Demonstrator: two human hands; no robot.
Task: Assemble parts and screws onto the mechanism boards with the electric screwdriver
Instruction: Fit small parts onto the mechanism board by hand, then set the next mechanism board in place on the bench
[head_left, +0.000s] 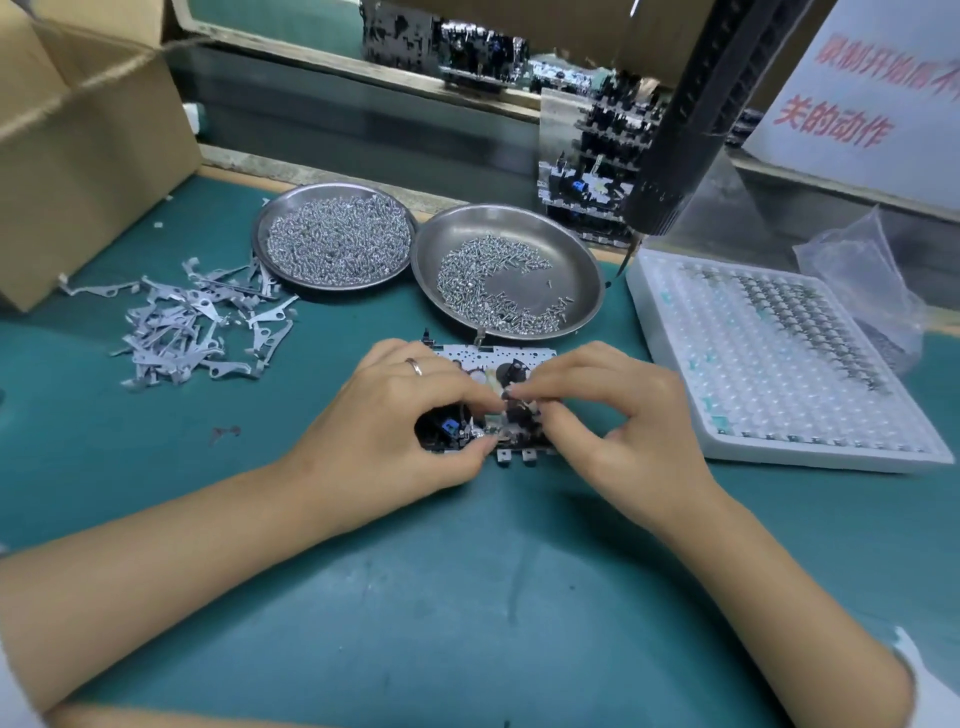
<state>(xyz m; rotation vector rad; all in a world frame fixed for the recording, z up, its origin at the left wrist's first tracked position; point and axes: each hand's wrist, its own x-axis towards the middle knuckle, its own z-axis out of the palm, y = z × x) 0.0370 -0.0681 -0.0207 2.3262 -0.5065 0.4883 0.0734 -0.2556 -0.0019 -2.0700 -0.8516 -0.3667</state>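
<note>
Both hands, left hand (400, 415) and right hand (618, 415), pinch the mechanism board (493, 364) lying between them, apparently seating a small part.

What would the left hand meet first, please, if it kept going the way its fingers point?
Probably the right hand: the left hand points rightward across the mechanism board, and their fingertips nearly meet over it.

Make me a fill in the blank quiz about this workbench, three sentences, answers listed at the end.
1. Both hands, left hand and right hand, work on the mechanism board lying on the ____ mat.
2. The left steel dish holds ____ screws than the right steel dish.
3. The electric screwdriver hangs above the table, held by ____ hand.

Missing words: green; more; neither
</note>
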